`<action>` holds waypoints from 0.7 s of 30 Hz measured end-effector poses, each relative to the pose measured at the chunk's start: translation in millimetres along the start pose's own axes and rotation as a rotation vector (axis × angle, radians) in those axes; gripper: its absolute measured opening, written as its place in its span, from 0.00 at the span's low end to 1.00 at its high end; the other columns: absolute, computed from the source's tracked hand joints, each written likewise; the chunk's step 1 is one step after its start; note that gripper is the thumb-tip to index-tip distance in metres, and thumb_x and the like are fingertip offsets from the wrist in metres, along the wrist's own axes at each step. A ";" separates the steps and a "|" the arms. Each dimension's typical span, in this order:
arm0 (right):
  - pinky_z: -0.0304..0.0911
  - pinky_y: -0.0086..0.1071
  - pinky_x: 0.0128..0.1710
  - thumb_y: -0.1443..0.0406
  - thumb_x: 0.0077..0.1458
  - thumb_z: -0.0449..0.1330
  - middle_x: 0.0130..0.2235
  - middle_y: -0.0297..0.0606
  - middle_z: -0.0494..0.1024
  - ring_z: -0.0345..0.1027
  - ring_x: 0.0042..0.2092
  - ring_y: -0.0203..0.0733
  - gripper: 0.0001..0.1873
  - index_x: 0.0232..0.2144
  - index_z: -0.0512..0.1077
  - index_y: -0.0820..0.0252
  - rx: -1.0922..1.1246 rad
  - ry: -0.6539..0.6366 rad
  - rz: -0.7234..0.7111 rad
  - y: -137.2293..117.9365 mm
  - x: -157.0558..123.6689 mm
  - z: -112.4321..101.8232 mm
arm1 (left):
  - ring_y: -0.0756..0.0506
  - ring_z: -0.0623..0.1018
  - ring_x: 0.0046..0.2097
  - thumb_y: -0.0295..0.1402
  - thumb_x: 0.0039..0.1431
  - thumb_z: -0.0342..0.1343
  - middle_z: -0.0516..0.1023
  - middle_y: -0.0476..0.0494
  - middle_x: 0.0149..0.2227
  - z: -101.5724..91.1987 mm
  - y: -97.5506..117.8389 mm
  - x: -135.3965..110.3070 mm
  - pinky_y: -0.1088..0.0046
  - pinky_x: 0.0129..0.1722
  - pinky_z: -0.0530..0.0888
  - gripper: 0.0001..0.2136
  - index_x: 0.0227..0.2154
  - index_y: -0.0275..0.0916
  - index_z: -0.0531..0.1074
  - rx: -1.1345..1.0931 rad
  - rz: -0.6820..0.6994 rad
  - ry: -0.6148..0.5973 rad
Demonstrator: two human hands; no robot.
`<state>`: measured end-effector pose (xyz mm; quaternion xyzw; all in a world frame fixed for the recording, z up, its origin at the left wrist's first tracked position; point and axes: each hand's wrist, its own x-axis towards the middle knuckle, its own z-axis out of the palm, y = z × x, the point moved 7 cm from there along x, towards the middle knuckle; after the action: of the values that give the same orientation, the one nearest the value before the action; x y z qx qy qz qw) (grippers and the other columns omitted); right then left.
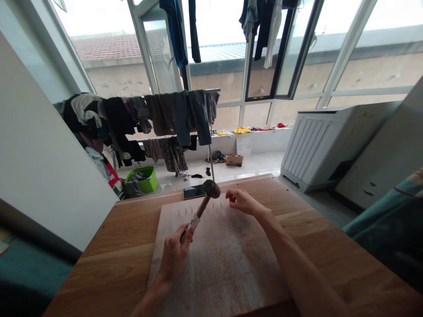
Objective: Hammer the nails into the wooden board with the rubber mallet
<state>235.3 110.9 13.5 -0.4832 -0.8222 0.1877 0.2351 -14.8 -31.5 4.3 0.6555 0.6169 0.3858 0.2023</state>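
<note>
Wooden-handled hammer (202, 203) gripped low on the shaft by the left hand (175, 257), fingers wrapped tight around it, dark head raised above the far edge of the pale board (224, 259); held far down the handle, probably for reach and swing. Right hand (240, 200) resting near the board's far edge, fingers curled narrow, pinched as if steadying a small nail (228, 200), though too small to confirm. Hammer head just left of those fingertips, close but apart. Row of nails (191, 210) standing upright along the far edge beneath the head. Board lying flat on the wooden table (109, 246), a phone (194, 191) just beyond it.
</note>
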 end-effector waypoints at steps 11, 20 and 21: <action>0.63 0.27 0.33 0.75 0.44 0.58 0.30 0.34 0.78 0.71 0.31 0.36 0.17 0.39 0.74 0.61 0.115 -0.004 0.007 12.5 0.4 6.0 | 0.46 0.75 0.24 0.54 0.65 0.44 0.76 0.47 0.24 1.5 -2.6 -1.0 0.75 0.24 0.67 0.24 0.38 0.38 0.75 -0.003 -0.010 -0.021; 0.66 0.28 0.34 0.75 0.43 0.59 0.30 0.33 0.77 0.72 0.31 0.37 0.18 0.40 0.73 0.60 0.196 0.003 0.032 22.1 1.7 10.8 | 0.46 0.74 0.25 0.53 0.66 0.45 0.75 0.49 0.24 2.0 -0.1 -0.3 0.75 0.27 0.68 0.24 0.39 0.38 0.76 0.006 0.011 -0.022; 0.66 0.29 0.34 0.75 0.43 0.59 0.30 0.34 0.77 0.72 0.31 0.38 0.19 0.40 0.73 0.61 0.204 0.004 0.034 22.8 1.9 11.3 | 0.46 0.74 0.25 0.53 0.66 0.45 0.76 0.48 0.24 2.2 1.5 0.1 0.75 0.27 0.68 0.24 0.38 0.38 0.76 0.007 0.013 -0.023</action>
<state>244.2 122.2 -7.6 -0.4709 -0.7900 0.2734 0.2818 -12.2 -31.2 4.1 0.6645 0.6116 0.3775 0.2047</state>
